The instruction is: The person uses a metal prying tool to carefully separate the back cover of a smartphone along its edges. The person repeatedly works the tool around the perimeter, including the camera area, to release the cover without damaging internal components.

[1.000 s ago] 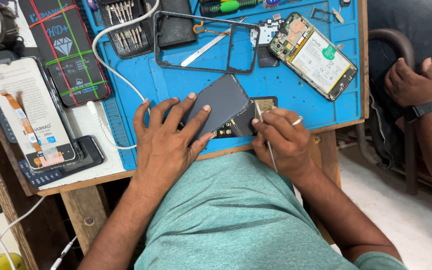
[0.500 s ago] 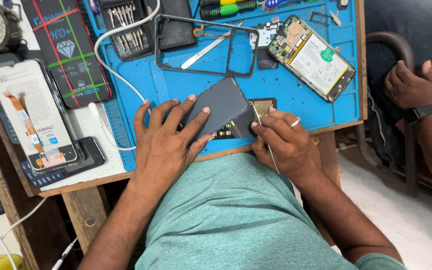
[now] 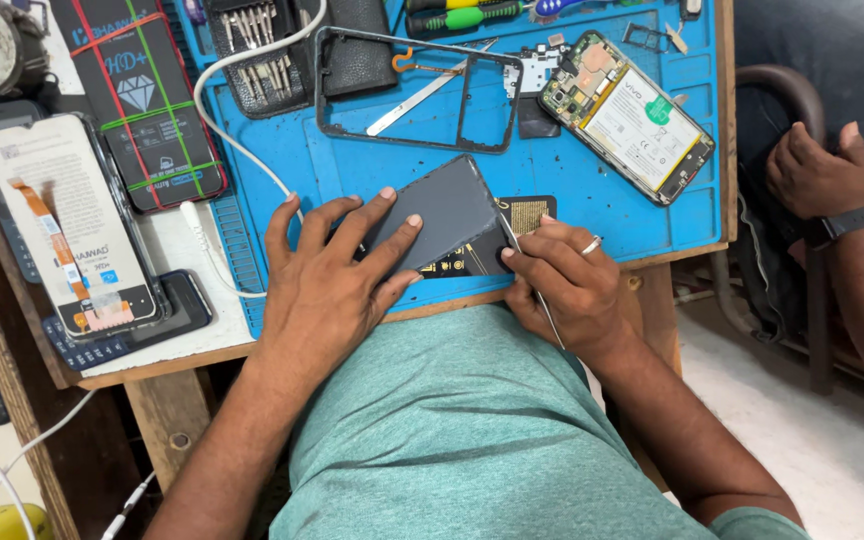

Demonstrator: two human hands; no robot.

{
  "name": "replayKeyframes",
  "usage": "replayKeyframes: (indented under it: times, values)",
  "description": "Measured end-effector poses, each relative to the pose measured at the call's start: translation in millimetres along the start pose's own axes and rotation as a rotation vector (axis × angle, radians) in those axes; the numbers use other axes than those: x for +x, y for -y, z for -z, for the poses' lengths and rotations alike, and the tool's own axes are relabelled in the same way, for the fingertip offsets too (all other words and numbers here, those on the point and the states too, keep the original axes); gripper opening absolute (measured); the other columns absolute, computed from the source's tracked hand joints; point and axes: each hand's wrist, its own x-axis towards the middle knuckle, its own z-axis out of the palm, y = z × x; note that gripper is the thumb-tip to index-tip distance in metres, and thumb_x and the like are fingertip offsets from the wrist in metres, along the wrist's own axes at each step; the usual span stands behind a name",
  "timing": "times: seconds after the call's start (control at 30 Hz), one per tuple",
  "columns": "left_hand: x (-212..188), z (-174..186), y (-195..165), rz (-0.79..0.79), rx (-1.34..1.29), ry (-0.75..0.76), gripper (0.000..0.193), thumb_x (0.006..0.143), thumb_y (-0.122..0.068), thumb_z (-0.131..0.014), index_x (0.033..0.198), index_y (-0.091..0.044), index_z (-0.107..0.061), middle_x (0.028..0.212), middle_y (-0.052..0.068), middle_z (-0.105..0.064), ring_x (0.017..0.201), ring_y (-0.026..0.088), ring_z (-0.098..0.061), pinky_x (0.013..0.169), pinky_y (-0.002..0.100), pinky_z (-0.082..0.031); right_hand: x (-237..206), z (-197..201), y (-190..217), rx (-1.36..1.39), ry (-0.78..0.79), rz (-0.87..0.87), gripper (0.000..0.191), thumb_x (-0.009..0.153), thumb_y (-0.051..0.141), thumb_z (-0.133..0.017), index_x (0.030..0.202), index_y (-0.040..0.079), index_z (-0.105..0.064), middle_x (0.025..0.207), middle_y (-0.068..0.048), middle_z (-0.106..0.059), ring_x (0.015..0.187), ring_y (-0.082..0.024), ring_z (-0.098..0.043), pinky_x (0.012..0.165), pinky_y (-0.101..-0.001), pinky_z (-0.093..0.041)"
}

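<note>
The left hand lay flat with its fingers spread on the grey phone part to keep it from sliding on the blue mat near the front edge of the table. The right hand was pinched shut on a thin metal tool, its tip at the part's edge, likely to pry. Compared with a second ago, both hands and the part sat in almost the same spots.

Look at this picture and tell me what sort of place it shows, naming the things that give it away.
Most likely a phone repair bench. An opened smartphone with its battery exposed lies on a blue repair mat, beside a set of small screwdriver bits and a bare phone frame.
</note>
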Motion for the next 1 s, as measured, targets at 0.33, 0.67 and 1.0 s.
replayKeyframes:
  times: [0.33,0.67,1.0]
  values:
    - [0,-3,-1,0.007,-0.017,-0.017,0.053,0.088,-0.046,-0.074,0.136,-0.024,-0.070,0.146,0.001,-0.060,0.130,0.025,-0.052,0.118,0.058,-0.023,2,-1,-1,-0.034,-0.015,-0.018,0.024,0.075,-0.003,-0.071,0.099,0.002,-0.073,0.103,-0.011,-0.070,0.099,-0.032,-0.069,0.093,-0.0420,-0.058]
    - [0,-8,2,-0.005,-0.007,-0.025,0.053,0.089,-0.048,-0.071,0.136,-0.024,-0.069,0.147,0.002,-0.059,0.132,0.026,-0.051,0.119,0.060,-0.021,2,-10,-2,-0.079,-0.068,-0.035,0.022,0.075,-0.003,-0.071,0.096,0.003,-0.072,0.097,-0.011,-0.068,0.095,-0.032,-0.068,0.089,-0.0409,-0.059]
    - [1,11,-2,0.009,-0.087,0.026,0.051,0.085,-0.034,-0.075,0.134,-0.019,-0.068,0.147,0.005,-0.057,0.132,0.026,-0.050,0.118,0.062,-0.022,3,15,-3,0.231,-0.010,-0.217,0.023,0.082,-0.002,-0.068,0.103,0.005,-0.072,0.096,-0.010,-0.073,0.095,-0.027,-0.073,0.101,-0.0411,-0.061]
